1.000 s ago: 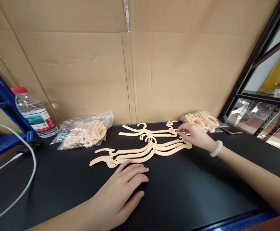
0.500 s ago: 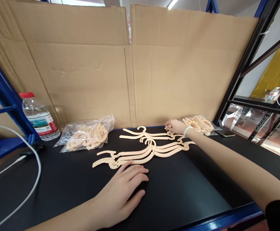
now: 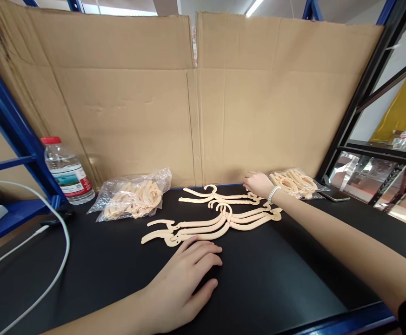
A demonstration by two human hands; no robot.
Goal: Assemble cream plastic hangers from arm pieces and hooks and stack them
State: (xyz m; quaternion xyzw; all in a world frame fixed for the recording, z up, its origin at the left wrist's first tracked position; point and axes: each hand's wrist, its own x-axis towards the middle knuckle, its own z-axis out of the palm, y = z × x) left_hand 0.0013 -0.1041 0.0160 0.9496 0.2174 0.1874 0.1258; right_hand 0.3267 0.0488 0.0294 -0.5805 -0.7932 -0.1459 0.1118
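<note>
Several cream folding clothes hangers lie spread on the black tabletop (image 3: pixel 244 279). My left hand (image 3: pixel 192 274) rests palm down with its fingers apart, the index fingertip at the front hanger (image 3: pixel 203 236). Farther back and to the right, my right hand (image 3: pixel 257 184) reaches to the right end of the far hanger (image 3: pixel 220 197). Its fingers are bent down around that end, and the fingertips are partly hidden. A beaded bracelet (image 3: pixel 273 193) circles the right wrist.
Clear plastic bags of cream hanger parts lie at back left (image 3: pixel 135 197) and back right (image 3: pixel 295 182). A phone (image 3: pixel 335 195) lies far right. At left stand a water bottle (image 3: pixel 68 174) and a white cable (image 3: pixel 66 242). A cardboard wall (image 3: pixel 126 116) closes the back.
The view has turned slightly left, so everything sits a little farther right. The right hand's fingers have shifted slightly at the far hanger's end; the left hand has stayed in place.
</note>
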